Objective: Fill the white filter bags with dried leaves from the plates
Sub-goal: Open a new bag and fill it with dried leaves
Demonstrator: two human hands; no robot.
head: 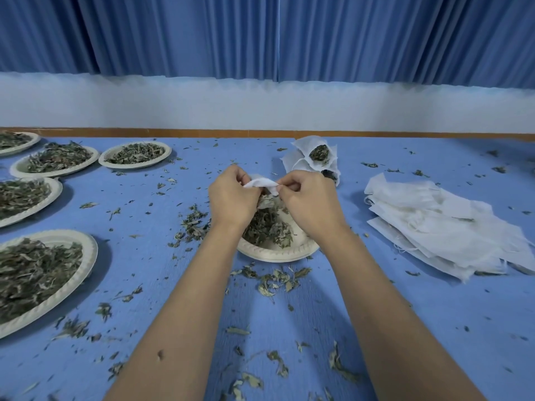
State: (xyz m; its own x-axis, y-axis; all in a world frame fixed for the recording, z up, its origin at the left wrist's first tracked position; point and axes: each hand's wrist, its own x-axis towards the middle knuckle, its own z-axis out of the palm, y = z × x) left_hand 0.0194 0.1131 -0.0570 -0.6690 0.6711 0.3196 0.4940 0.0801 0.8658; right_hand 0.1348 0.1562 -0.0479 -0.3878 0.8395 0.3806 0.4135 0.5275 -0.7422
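While both forearms reach in from the near edge of the worktop (419, 319), the left hand (231, 195) and the right hand (307, 201) each pinch one side of a single white filter bag (260, 183), fingers curled round its fabric. The bag hangs between the two hands, clear of the surface, above the far part of the central plate (275, 253). A heap of dried leaves (266, 227) lies on that plate, partly hidden by the hands. Whether the held bag already contains leaves cannot be told.

Just beyond the right hand, toward the far edge, lies a small cluster of filled bags (315, 157); one shows dark leaf through its open mouth. Toward the right edge, well apart from the plate, rests a loose stack of empty bags (434, 221), flat and overlapping.

Along the left edge stand five further plates, each heaped with leaves: the nearest plate (90, 253) by the near left corner, a second plate (56, 195) behind it, and three more in a row toward the far left corner, the innermost of these (134, 166) being closest to the middle.

Scattered leaf fragments (278, 280) litter the blue surface, thickest around the central plate. A white wall strip (260, 105) and a blue curtain (260, 33) rise behind the far edge.
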